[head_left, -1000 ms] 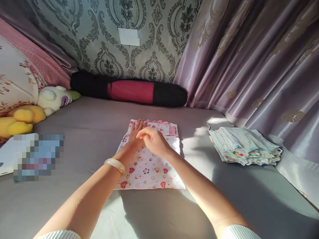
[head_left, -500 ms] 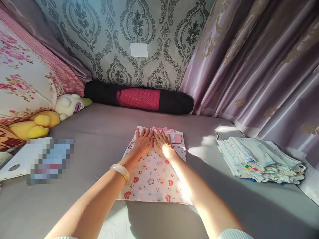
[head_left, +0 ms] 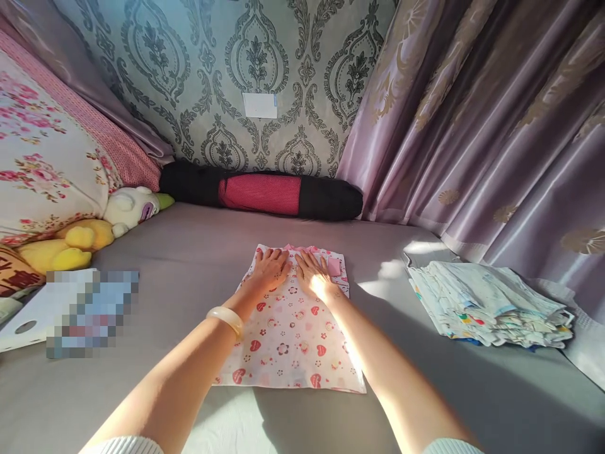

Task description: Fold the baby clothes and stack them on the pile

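Observation:
A folded white garment (head_left: 290,347) printed with red hearts and small flowers lies flat in front of me, with pink trim along its far edge. My left hand (head_left: 271,267) rests palm down on its far left part, with a pale bangle (head_left: 225,320) around the wrist. Beside it, my right hand (head_left: 312,274) lies palm down on the far right part, fingers stretched forward near a pink patch of cloth. Neither hand grips the fabric; both are open.
Everything lies on a grey bed sheet (head_left: 189,252). To the right is a stack of folded pale clothes (head_left: 491,302). A black and pink bolster-shaped bag (head_left: 259,192) lies along the wall. Plush toys (head_left: 89,236), a floral pillow (head_left: 42,164) and a white object (head_left: 51,309) are at left.
My hands have moved slightly apart, still flat on the far part of the garment. The whole view has shifted a little, with the scene sitting lower.

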Tool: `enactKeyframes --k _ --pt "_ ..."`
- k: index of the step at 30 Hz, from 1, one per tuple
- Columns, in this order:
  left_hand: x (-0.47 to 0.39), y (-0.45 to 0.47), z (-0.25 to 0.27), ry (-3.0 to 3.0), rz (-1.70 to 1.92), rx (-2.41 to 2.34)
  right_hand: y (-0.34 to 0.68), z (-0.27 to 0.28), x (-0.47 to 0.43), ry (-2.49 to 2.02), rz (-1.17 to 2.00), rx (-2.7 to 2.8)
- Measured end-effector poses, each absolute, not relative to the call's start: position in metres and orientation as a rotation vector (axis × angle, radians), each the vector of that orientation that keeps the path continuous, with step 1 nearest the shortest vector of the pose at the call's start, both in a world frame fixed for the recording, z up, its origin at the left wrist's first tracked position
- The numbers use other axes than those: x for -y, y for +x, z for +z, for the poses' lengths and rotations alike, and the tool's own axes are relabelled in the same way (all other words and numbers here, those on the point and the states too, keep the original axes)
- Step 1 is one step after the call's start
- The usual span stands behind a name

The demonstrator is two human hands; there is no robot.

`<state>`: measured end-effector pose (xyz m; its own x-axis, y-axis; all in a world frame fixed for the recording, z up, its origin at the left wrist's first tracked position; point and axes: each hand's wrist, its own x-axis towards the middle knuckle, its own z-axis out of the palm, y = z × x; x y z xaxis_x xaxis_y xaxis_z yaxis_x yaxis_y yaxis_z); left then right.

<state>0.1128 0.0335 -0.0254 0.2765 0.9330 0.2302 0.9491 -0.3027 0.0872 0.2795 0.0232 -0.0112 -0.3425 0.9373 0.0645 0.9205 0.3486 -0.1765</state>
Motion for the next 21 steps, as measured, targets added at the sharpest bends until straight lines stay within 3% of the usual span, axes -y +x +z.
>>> enactKeyframes --k 9,15,21 --pt "-0.034 0.112 -0.035 -2.444 -0.311 1.854 0.279 -0.02 -0.023 -1.749 0.153 2.428" --pt "-0.028 0.113 -0.032 -2.259 -0.5 1.916 0.28 -0.022 -0.013 -1.748 -0.071 2.256" --pt "-0.029 0.114 -0.03 -2.311 -0.343 2.053 0.278 -0.025 -0.011 -1.915 -0.021 2.11"
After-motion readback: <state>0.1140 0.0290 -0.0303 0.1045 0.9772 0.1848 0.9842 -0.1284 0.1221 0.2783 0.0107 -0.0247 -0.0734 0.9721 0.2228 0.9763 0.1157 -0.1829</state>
